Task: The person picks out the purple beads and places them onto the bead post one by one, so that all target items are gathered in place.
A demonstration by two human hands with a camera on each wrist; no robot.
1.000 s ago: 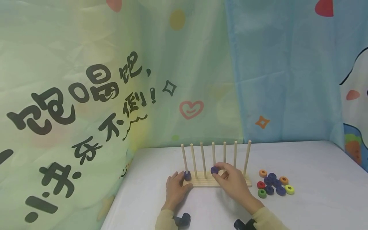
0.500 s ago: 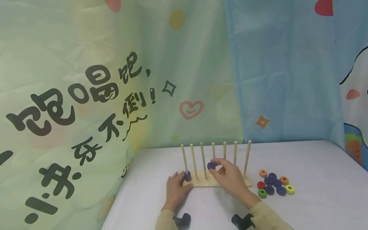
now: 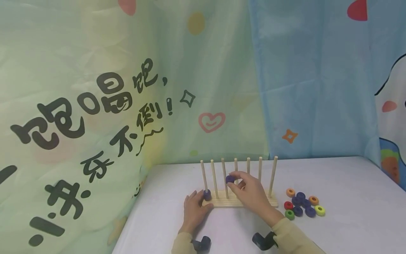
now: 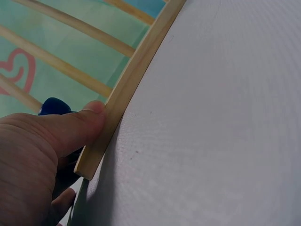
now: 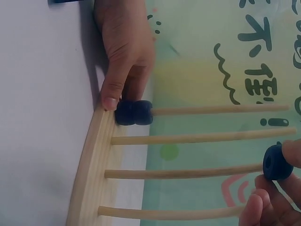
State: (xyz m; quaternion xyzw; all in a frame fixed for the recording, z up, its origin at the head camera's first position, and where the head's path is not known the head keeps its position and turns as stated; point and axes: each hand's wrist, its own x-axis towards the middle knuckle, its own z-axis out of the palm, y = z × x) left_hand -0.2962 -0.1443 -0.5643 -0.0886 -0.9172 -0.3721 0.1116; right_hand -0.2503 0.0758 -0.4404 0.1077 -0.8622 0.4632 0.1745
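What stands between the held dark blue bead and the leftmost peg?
Sideways, the bare, upright second peg stands between the dark blue bead in the right hand and the leftmost peg. Nothing visible covers the leftmost peg's tip.

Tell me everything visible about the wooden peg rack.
The rack looks like pale wood: a flat base lying on the white table, with seven round pegs standing in a row. Two dark blue beads sit stacked at the bottom of the leftmost peg. The left hand holds that end, thumb against the front edge. The right hand hides part of it in the head view.
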